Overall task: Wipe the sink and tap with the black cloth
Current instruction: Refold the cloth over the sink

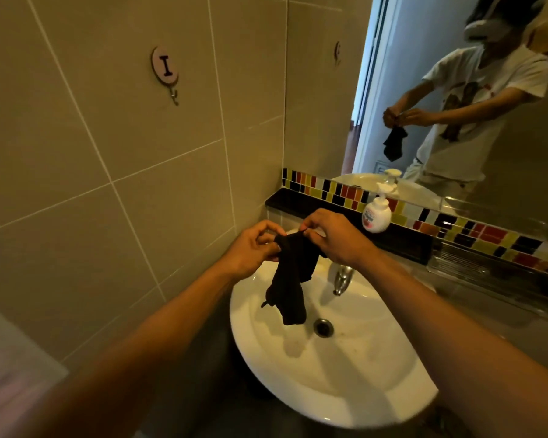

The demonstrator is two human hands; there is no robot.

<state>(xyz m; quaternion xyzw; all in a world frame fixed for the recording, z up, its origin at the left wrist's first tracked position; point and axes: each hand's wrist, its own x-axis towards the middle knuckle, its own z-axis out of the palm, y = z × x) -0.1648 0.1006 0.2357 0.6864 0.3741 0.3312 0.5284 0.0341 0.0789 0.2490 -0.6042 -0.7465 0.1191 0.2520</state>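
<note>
The black cloth (293, 279) hangs in the air above the white sink (339, 384), its lower end dangling close to the drain (323, 327). My left hand (253, 252) pinches its top left edge. My right hand (336, 237) pinches the top right edge, a little higher. Both hands are held over the back of the basin. The chrome tap (342, 279) stands just right of the cloth, below my right wrist, partly hidden by it.
A white soap pump bottle (376, 213) stands on the dark ledge (402, 240) behind the sink. A mirror (456, 99) above coloured mosaic tiles reflects a person. A tiled wall with a round hook (165, 69) is close on the left.
</note>
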